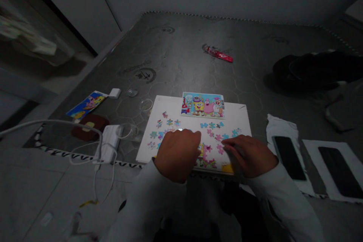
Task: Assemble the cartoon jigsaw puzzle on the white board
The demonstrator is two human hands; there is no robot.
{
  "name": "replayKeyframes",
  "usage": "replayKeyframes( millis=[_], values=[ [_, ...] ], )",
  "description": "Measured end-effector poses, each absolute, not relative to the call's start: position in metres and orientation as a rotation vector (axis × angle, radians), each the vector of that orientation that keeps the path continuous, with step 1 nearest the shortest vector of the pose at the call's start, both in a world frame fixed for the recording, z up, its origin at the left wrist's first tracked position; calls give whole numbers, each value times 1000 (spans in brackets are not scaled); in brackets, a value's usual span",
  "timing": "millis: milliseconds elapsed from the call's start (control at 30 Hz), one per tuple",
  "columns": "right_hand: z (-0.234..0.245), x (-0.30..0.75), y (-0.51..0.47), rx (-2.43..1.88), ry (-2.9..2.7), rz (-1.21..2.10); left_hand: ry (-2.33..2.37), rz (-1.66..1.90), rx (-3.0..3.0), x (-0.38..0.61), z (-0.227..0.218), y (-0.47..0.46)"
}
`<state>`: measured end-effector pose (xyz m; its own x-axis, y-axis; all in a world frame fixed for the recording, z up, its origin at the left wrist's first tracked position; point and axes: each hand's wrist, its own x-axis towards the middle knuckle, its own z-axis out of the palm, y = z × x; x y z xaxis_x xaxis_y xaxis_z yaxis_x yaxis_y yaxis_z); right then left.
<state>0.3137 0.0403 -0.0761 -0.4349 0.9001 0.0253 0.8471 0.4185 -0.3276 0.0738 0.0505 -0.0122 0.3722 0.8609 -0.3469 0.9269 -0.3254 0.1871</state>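
Note:
Loose jigsaw puzzle pieces point(169, 122) lie scattered over a white board point(161, 102). My left hand point(180, 155) is curled into a closed shape above the board's near side, its fingertips hidden beneath it. Between my hands sits a partly joined section of pink and yellow pieces point(209, 154), some of it covered by the left hand. My right hand point(248, 154) has thumb and index finger pinched at a pink puzzle piece point(219, 148). A picture card with cartoon figures point(202, 105) rests at the board's far edge.
Two dark phones point(289, 157) lie at right on white sheets, with a black bag point(317, 70) behind them. Farther back is a red wrapper point(218, 53). Leftward are a white power bank point(111, 141) with cables, a brown case point(90, 126) and a blue card point(87, 104).

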Motion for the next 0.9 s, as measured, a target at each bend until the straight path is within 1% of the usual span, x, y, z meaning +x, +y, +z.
replayKeyframes(
  millis=[233,400,700,900],
  values=[
    [-83,321,41,-1522,-2556,418,1527,-282,2290,77,-11,51],
    [-83,318,40,-1594,-2594,494,1518,-319,2267,84,-14,53],
    [-93,304,36,-1602,-2515,396,1521,-356,2208,82,-18,58],
    [-89,297,33,-1644,-2464,541,1520,-362,2194,83,-18,59]
  ],
)
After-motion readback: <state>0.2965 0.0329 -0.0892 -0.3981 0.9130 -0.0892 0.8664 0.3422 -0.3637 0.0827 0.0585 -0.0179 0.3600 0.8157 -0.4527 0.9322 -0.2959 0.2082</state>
